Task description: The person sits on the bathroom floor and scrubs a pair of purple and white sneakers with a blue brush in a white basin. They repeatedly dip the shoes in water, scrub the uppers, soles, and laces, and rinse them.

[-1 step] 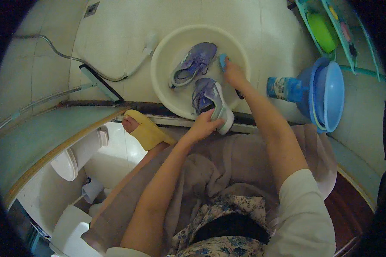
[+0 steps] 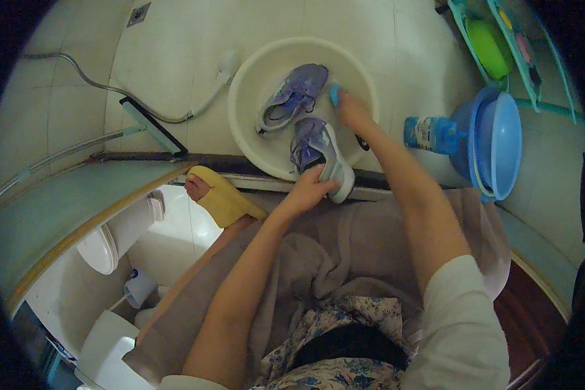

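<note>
My left hand [image 2: 311, 190] grips the heel of a purple sneaker [image 2: 314, 137] with a white-grey sole. Its toe points away from me, and its heel rests over the near rim of a cream basin [image 2: 239, 130]. A second purple sneaker [image 2: 297, 91] lies inside the basin, up and to the left, untouched. Over the basin's right side, my right hand [image 2: 355, 114] is closed on what looks like a brush, its light-blue end [image 2: 335, 93] showing past the fingers. A dark end sticks out by the wrist; the middle is hidden in the hand.
Blue basins [image 2: 502, 146] stand at the right beside a blue bottle [image 2: 429, 134]. A teal rack [image 2: 533, 78] rises behind them. To the left lie a shower head [image 2: 227, 65] with its hose and a squeegee [image 2: 153, 127]. A yellow slipper [image 2: 221, 198] is near the door track.
My right hand has shifted very slightly left with the blue-ended brush. The left hand and both sneakers look almost the same.
</note>
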Demonstrator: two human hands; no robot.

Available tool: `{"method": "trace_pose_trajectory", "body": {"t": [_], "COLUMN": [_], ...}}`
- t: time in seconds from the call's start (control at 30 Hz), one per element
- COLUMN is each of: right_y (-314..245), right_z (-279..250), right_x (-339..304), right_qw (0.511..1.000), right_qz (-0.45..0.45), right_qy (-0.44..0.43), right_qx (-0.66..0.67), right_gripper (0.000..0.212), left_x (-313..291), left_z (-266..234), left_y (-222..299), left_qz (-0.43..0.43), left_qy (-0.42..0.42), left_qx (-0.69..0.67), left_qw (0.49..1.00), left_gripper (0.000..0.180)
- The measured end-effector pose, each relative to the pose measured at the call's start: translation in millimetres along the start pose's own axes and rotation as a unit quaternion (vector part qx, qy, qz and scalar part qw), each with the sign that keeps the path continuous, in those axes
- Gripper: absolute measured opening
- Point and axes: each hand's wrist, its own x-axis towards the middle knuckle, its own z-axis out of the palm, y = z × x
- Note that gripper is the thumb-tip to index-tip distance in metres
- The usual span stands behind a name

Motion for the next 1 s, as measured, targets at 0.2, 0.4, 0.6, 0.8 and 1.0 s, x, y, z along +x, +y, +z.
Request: {"method": "trace_pose_trajectory", "body": {"t": [0.2, 0.4, 0.6, 0.8, 1.0], "right_y": [-60, -78, -82, -102, -69], "right_z": [-97, -86, -73, -51, -69], "right_x": [-49, -147, -128, -209, -165], "right_qw": [0.967, 0.983, 0.998, 0.996, 0.998], "right_qz": [0.098, -0.050, -0.039, -0.029, -0.017], "right_qy": [-0.141, -0.151, -0.031, -0.025, 0.012], "right_qx": [0.185, 0.092, 0.046, 0.080, 0.066], "right_gripper": [0.040, 0.039, 0.041, 0.046, 0.043], "left_x": [-8, -8, -2, -6, -6], "left_z": [-1, -2, 0, -15, -3], "left_y": [16, 10, 0, -18, 3], "left_qz": [-0.056, -0.018, 0.034, 0.031, -0.044], "left_qy": [0.046, 0.010, -0.081, -0.073, -0.011], "left_qx": [-0.125, -0.203, -0.299, -0.449, -0.350], "left_qw": [0.989, 0.979, 0.950, 0.890, 0.936], "left_gripper": [0.049, 0.062, 0.057, 0.045, 0.053]}}
